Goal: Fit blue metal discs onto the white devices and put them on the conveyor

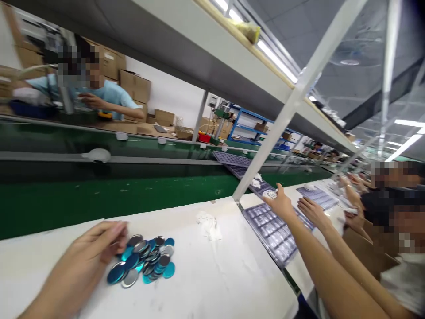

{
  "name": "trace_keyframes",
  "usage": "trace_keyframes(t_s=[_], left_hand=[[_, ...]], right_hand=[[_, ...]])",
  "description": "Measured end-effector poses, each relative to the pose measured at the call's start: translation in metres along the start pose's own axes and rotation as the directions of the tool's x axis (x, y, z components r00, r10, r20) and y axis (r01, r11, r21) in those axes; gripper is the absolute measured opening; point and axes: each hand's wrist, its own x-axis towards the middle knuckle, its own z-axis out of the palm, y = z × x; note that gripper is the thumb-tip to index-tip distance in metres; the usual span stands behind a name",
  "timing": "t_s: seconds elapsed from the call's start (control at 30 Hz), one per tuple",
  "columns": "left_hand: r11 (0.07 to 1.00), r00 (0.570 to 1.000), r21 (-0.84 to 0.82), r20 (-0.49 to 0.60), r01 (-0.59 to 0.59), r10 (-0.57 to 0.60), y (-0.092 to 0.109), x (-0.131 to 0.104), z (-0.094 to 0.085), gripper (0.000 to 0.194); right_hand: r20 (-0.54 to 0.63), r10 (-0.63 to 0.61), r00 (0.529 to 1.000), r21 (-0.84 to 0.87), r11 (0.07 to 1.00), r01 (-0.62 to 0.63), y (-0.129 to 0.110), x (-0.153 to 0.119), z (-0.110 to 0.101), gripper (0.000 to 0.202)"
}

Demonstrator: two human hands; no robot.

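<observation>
My left hand (pixel 89 252) is above the white table at the left edge of a pile of discs (pixel 151 257). Its fingers are curled in against the thumb, slightly blurred, and whatever they may hold is hidden. The discs are round and thin, some shiny blue, others silver with bright rims, heaped loosely on each other. My right hand is out of the frame.
A crumpled white tissue (pixel 209 225) lies on the white tabletop (pixel 212 279). At right, a co-worker's hands (pixel 282 204) reach over a compartment tray (pixel 272 230). A slanted white post (pixel 268 141) and an overhead shelf (pixel 199 48) border the green conveyor belt (pixel 133 190).
</observation>
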Motion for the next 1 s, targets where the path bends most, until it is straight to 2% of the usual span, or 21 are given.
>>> trace_keyframes(t_s=[0.07,0.1,0.17,0.23,0.27,0.3,0.33,0.37,0.43,0.47,0.5,0.57,0.67,0.77,0.87,1.0], left_hand=[[0.993,0.971,-0.052,0.221,0.107,-0.093,0.006,-0.016,0.016,0.035],[0.986,0.943,-0.07,0.307,0.154,-0.126,0.007,-0.024,0.023,0.037],[0.967,0.878,-0.103,0.449,0.234,-0.164,0.006,-0.036,0.034,0.043],[0.929,0.821,-0.162,0.535,0.333,-0.201,0.005,-0.045,0.039,0.049],[0.905,0.814,-0.202,0.538,0.375,-0.217,0.006,-0.048,0.039,0.049],[0.883,0.828,-0.248,0.511,0.398,-0.23,0.007,-0.049,0.038,0.047],[0.868,0.853,-0.293,0.465,0.4,-0.236,0.009,-0.048,0.037,0.045],[0.86,0.88,-0.332,0.411,0.386,-0.237,0.011,-0.047,0.034,0.044],[0.858,0.917,-0.381,0.332,0.344,-0.22,0.015,-0.04,0.029,0.047],[0.859,0.929,-0.398,0.306,0.322,-0.206,0.016,-0.037,0.027,0.049],[0.859,0.94,-0.416,0.284,0.3,-0.191,0.017,-0.033,0.025,0.051],[0.851,0.957,-0.455,0.236,0.262,-0.169,0.016,-0.028,0.024,0.053],[0.842,0.971,-0.489,0.179,0.227,-0.158,0.013,-0.024,0.023,0.05],[0.848,0.979,-0.491,0.135,0.2,-0.153,0.01,-0.025,0.022,0.044],[0.859,0.983,-0.483,0.142,0.169,-0.114,0.009,-0.026,0.021,0.039],[0.861,0.986,-0.498,0.165,0.1,-0.018,0.009,-0.025,0.021,0.022]], right_hand=[[0.093,-0.223,0.97,0.12,0.97,0.211,-0.043,-0.041,0.009,0.097],[0.147,-0.413,0.899,0.269,0.891,0.366,-0.069,-0.066,0.014,0.102],[0.248,-0.701,0.668,0.542,0.672,0.505,-0.123,-0.119,0.022,0.107],[0.219,-0.872,0.438,0.68,0.458,0.572,-0.173,-0.159,0.031,0.114],[0.186,-0.921,0.343,0.723,0.364,0.588,-0.193,-0.171,0.036,0.115],[0.151,-0.939,0.31,0.756,0.311,0.576,-0.209,-0.178,0.043,0.111],[0.123,-0.931,0.343,0.77,0.308,0.559,-0.22,-0.179,0.051,0.102],[0.12,-0.904,0.41,0.765,0.348,0.543,-0.226,-0.176,0.059,0.087],[0.184,-0.821,0.54,0.7,0.495,0.515,-0.226,-0.165,0.076,0.048],[0.234,-0.794,0.561,0.651,0.557,0.516,-0.223,-0.159,0.084,0.035],[0.289,-0.787,0.545,0.606,0.591,0.532,-0.219,-0.155,0.092,0.028],[0.376,-0.797,0.473,0.568,0.601,0.562,-0.212,-0.152,0.103,0.022],[0.414,-0.801,0.432,0.566,0.599,0.567,-0.207,-0.156,0.113,0.023],[0.411,-0.793,0.449,0.585,0.608,0.537,-0.208,-0.16,0.116,0.016],[0.395,-0.786,0.475,0.643,0.606,0.469,-0.207,-0.159,0.115,0.01],[0.358,-0.752,0.553,0.731,0.595,0.335,-0.203,-0.156,0.105,0.015]])
